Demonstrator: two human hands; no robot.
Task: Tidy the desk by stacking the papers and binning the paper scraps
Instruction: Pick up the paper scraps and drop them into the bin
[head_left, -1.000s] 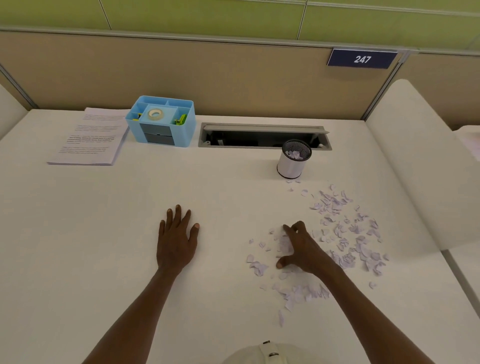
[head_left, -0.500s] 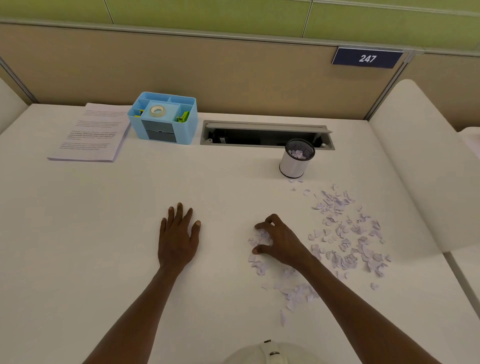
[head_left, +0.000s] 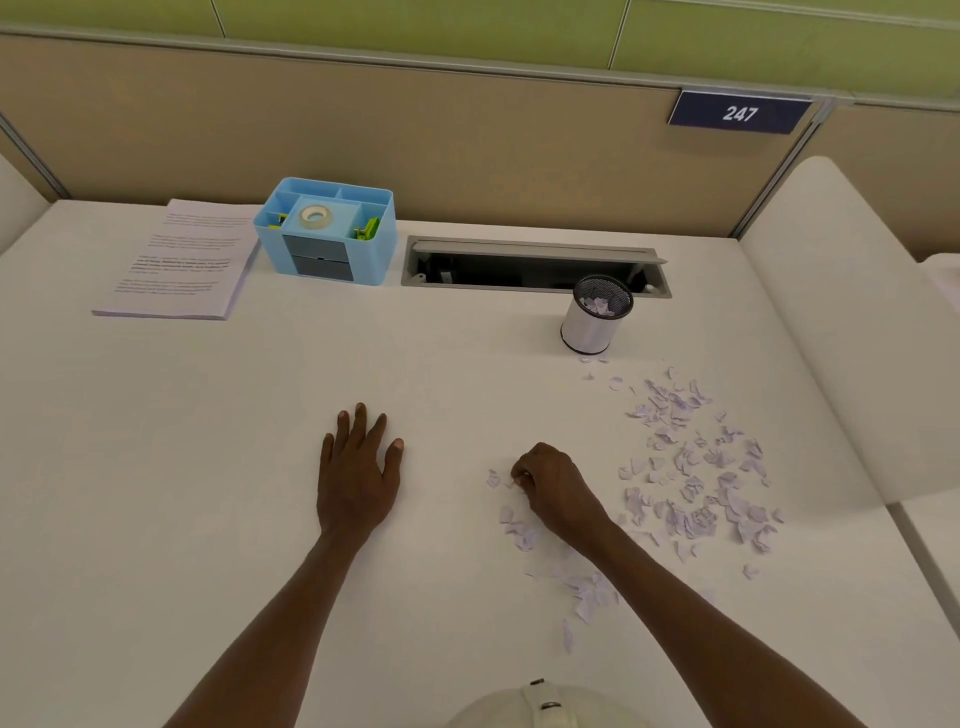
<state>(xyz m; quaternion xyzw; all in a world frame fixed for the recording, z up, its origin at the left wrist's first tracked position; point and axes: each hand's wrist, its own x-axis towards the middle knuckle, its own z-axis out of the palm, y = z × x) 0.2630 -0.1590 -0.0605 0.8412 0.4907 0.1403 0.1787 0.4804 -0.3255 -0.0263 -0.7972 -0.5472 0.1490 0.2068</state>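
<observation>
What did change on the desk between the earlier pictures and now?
The right hand swept leftward across the paper scraps and curled from open fingers into a fist, gathering some of them. The left hand stayed flat on the desk; the mesh bin and paper stack did not move.

Left hand (head_left: 358, 475) flat, fingers spread; right hand (head_left: 553, 488) curled into loose fist, knuckles up.

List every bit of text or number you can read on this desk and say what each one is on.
"247": white digits on the dark blue plate fixed to the partition at top right.
Printed paragraphs on the top sheet of the stack of papers, back left on the desk: too small and blurred to read.
No readable text on the blue organiser, the mesh bin or the paper scraps.
</observation>
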